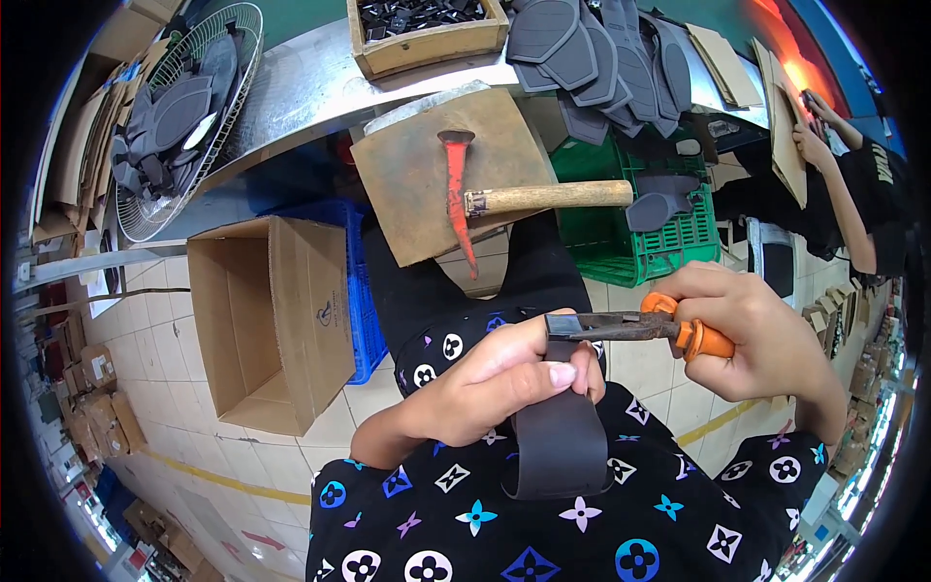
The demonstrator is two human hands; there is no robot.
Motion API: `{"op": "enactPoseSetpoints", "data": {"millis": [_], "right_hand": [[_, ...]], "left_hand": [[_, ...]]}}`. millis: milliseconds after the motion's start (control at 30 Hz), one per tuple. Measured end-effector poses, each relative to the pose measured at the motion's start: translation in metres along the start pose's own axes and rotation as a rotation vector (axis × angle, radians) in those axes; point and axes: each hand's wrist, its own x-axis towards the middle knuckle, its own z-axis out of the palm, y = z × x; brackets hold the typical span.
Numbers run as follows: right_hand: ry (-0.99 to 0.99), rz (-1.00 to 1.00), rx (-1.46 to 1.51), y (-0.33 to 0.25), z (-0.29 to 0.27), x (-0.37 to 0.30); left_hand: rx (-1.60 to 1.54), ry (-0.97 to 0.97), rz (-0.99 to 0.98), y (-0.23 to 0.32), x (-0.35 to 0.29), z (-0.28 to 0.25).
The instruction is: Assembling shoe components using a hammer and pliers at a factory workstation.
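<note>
My left hand [490, 383] pinches a wide dark strap [562, 448] between thumb and fingers, and the strap curls down in a loop over my lap. At the strap's upper end is a small shiny black piece [566, 328], perhaps a clip. My right hand [747, 325] is closed round the orange handles of a pair of pliers [635, 326]. The plier jaws meet the black piece from the right; whether they squeeze it I cannot tell. Beyond my hands, a hammer [538, 197] with a red head and wooden handle lies on a brown board [402, 170].
A wooden box [432, 56] of small black parts and a pile of grey shaped pads [601, 63] lie on the metal bench. A green crate [669, 247], cardboard box [315, 339], blue crate [366, 301] and wire basket [254, 58] surround me. At right, another person [853, 184] handles cardboard.
</note>
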Motion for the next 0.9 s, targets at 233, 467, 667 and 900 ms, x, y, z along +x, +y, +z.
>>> {"op": "enactPoseSetpoints", "data": {"millis": [233,467,667,900], "right_hand": [[-0.002,0.112,0.073,0.003,-0.007,0.005],[0.245,0.207,0.286,0.099,0.031,-0.027],[0.982,0.775,0.252,0.368,0.212,-0.108],[1.128,0.841,-0.142,0.44,0.262,-0.043]], "left_hand": [[-0.029,-0.015,0.026,0.005,0.01,-0.011],[0.314,0.598,0.336,0.024,-0.027,-0.056],[0.591,1.259,0.983,0.119,-0.066,-0.134],[1.513,2.251,0.793,0.258,-0.175,-0.232]]}}
